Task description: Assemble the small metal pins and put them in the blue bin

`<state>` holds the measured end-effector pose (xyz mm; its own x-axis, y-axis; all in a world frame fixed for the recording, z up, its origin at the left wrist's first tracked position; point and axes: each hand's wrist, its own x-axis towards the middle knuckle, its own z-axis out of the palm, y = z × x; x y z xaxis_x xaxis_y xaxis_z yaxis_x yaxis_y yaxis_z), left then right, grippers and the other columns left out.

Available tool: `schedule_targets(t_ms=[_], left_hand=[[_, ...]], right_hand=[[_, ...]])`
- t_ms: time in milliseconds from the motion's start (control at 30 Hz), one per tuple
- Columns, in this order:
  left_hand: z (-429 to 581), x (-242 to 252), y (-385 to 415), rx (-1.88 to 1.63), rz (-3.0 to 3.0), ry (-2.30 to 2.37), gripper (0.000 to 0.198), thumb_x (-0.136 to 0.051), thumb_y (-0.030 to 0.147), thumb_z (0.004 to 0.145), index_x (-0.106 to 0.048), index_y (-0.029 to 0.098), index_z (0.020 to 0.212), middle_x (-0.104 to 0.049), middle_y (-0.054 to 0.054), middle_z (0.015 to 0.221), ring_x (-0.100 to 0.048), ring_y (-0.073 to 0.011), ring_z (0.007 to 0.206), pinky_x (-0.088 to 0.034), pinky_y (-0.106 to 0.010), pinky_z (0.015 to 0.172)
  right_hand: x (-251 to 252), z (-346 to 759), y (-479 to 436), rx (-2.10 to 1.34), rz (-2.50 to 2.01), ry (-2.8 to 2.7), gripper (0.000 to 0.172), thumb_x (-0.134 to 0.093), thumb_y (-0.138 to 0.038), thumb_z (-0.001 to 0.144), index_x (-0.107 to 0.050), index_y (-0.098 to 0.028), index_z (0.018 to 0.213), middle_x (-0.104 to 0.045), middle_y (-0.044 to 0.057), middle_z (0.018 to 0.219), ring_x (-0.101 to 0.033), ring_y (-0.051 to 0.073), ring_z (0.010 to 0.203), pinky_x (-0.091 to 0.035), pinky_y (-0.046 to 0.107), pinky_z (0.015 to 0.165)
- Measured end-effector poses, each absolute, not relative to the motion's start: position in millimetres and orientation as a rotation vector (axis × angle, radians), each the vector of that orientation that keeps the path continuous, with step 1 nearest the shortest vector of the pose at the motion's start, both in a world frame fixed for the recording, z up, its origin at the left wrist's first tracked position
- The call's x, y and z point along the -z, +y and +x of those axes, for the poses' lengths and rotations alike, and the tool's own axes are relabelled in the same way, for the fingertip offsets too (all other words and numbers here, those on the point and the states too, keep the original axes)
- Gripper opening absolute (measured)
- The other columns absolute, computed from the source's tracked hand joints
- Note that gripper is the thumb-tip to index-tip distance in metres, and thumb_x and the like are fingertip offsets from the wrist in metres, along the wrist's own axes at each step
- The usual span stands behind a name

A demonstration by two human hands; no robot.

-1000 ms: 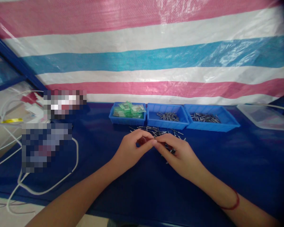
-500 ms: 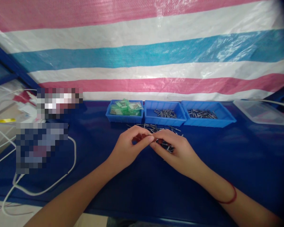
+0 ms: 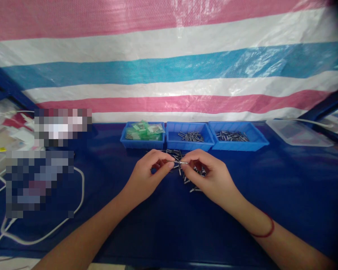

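A thin metal pin, silver and thicker toward its right end, spans the gap between my hands. My left hand pinches its left end between thumb and forefinger. At the other end, the fingertips of my right hand close on the silver part. Below and behind my fingers, a loose pile of similar metal pins lies on the dark blue table; my right hand hides some of it.
Three blue bins stand along the back: one with green packets, a middle bin and a right bin with metal pins. A clear plastic lid lies at the right. A white cable loops at the left beside blurred items.
My hands have drawn slightly apart, and the pin between them now shows. The whole view has shifted, moving bins and table items a little left.
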<state>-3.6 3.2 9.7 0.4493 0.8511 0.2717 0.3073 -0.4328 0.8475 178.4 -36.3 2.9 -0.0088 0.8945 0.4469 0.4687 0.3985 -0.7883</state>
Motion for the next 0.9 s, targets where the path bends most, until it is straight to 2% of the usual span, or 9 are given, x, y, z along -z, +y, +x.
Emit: schedule_targets(t_ms=[167, 233, 300, 400, 467, 600, 667, 767, 900], left_hand=[[-1.6, -8.9, 2.8, -0.806, 2.05, 0.993, 0.017, -0.052, 0.029, 0.09, -0.063, 0.017, 0.089, -0.062, -0.002, 0.083, -0.058, -0.0132, 0.076, -0.045, -0.023, 0.068], [-0.7, -8.2, 1.9, -0.767, 2.065, 0.992, 0.019, -0.05, 0.031, 0.092, -0.062, 0.017, 0.09, -0.062, -0.001, 0.082, -0.058, -0.0132, 0.076, -0.045, -0.023, 0.069], [-0.7, -7.1, 1.5, -0.739, 2.04, 1.009, 0.021, -0.049, 0.034, 0.092, -0.059, 0.018, 0.101, -0.062, 0.0, 0.08, -0.058, -0.0126, 0.072, -0.045, -0.023, 0.066], [-2.8, -4.9, 3.1, -0.68, 2.03, 1.053, 0.036, -0.047, 0.037, 0.093, -0.044, 0.02, 0.125, -0.06, 0.003, 0.077, -0.056, -0.0111, 0.063, -0.043, -0.022, 0.06], [-5.2, -3.3, 5.5, -0.645, 2.127, 1.088, 0.041, -0.047, 0.037, 0.093, -0.041, 0.019, 0.129, -0.061, 0.002, 0.079, -0.056, -0.0118, 0.064, -0.044, -0.024, 0.063], [-10.7, 0.2, 11.2, -0.615, 2.448, 1.081, 0.03, -0.053, 0.033, 0.09, -0.057, 0.018, 0.116, -0.063, -0.005, 0.095, -0.057, -0.0181, 0.088, -0.045, -0.032, 0.083], [-13.2, 2.2, 13.3, -0.564, 2.557, 1.031, 0.028, -0.056, 0.034, 0.089, -0.061, 0.018, 0.11, -0.062, -0.007, 0.104, -0.056, -0.0203, 0.097, -0.044, -0.034, 0.089], [-15.5, 5.6, 15.2, -0.455, 2.642, 0.954, 0.029, -0.059, 0.036, 0.087, -0.064, 0.018, 0.11, -0.06, -0.008, 0.106, -0.056, -0.0199, 0.096, -0.045, -0.033, 0.089], [-15.1, 10.2, 16.0, -0.337, 2.682, 0.88, 0.02, -0.053, 0.03, 0.092, -0.066, 0.019, 0.101, -0.061, -0.006, 0.099, -0.056, -0.0171, 0.092, -0.044, -0.03, 0.086]], right_hand=[[-7.9, 177.6, -39.8, -0.281, -1.129, -1.787, 0.008, -0.056, -0.016, 0.083, -0.062, -0.021, 0.08, -0.065, 0.004, 0.079, -0.06, 0.015, 0.076, -0.049, 0.029, 0.07], [-8.7, 177.2, -39.9, -0.227, -1.122, -1.844, 0.012, -0.054, -0.017, 0.084, -0.06, -0.021, 0.075, -0.064, 0.004, 0.075, -0.06, 0.016, 0.076, -0.049, 0.031, 0.07], [-9.8, 180.5, -37.7, -0.227, -1.155, -1.858, 0.017, -0.053, -0.019, 0.086, -0.059, -0.021, 0.07, -0.063, 0.003, 0.071, -0.059, 0.016, 0.071, -0.047, 0.03, 0.066], [-12.6, 199.4, -29.2, -0.153, -1.275, -1.769, 0.018, -0.053, -0.022, 0.088, -0.058, -0.02, 0.07, -0.062, 0.002, 0.069, -0.057, 0.015, 0.067, -0.045, 0.029, 0.064], [-14.0, 221.5, -21.2, 0.017, -1.42, -1.643, 0.017, -0.055, -0.027, 0.087, -0.061, -0.02, 0.073, -0.063, 0.002, 0.07, -0.056, 0.015, 0.064, -0.043, 0.029, 0.063], [-10.3, 268.6, -5.5, 0.316, -1.736, -1.476, 0.022, -0.053, -0.036, 0.088, -0.065, -0.018, 0.081, -0.064, 0.008, 0.074, -0.057, 0.02, 0.066, -0.039, 0.033, 0.063], [-7.1, 282.7, -1.1, 0.351, -1.815, -1.577, 0.028, -0.049, -0.039, 0.089, -0.067, -0.017, 0.086, -0.066, 0.013, 0.082, -0.058, 0.026, 0.075, -0.039, 0.036, 0.067], [-6.1, 286.3, -1.3, 0.377, -1.843, -1.632, 0.034, -0.042, -0.039, 0.092, -0.066, -0.015, 0.093, -0.066, 0.016, 0.09, -0.058, 0.03, 0.084, -0.039, 0.039, 0.075], [-8.6, 270.4, -6.2, 0.386, -1.781, -1.65, 0.029, -0.045, -0.035, 0.092, -0.067, -0.016, 0.092, -0.067, 0.014, 0.088, -0.059, 0.027, 0.081, -0.041, 0.038, 0.075]])
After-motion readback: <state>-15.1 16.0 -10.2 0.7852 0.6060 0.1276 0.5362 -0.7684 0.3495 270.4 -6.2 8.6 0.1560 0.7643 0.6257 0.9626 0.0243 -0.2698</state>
